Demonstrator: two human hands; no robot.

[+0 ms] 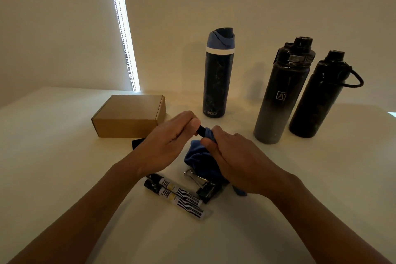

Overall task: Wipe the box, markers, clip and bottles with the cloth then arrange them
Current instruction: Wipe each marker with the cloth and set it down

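Head view: left hand (pixel 171 141) pinches dark end of marker (pixel 201 130); right hand (pixel 233 161) grips cloth (pixel 198 156) wrapped round marker's near part. Marker's long axis runs left-far to right-near, between hands, above table (pixel 64 156).

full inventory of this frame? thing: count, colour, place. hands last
box: 1, brown cardboard, closed, left of centre on table
bottles: 3, upright at back; blue-lidded bottle, grey-black bottle, black bottle farthest right
markers: 2 lying side by side near front, black and white; a third marker, black, held in hands
clip: 1, black with metal handles, right of markers
cloth: 1, blue, wrapped round held marker
dark flat item: 1, black, before the box, cannot identify
table: 1, white
left hand: pinches marker end
right hand: grips cloth round marker
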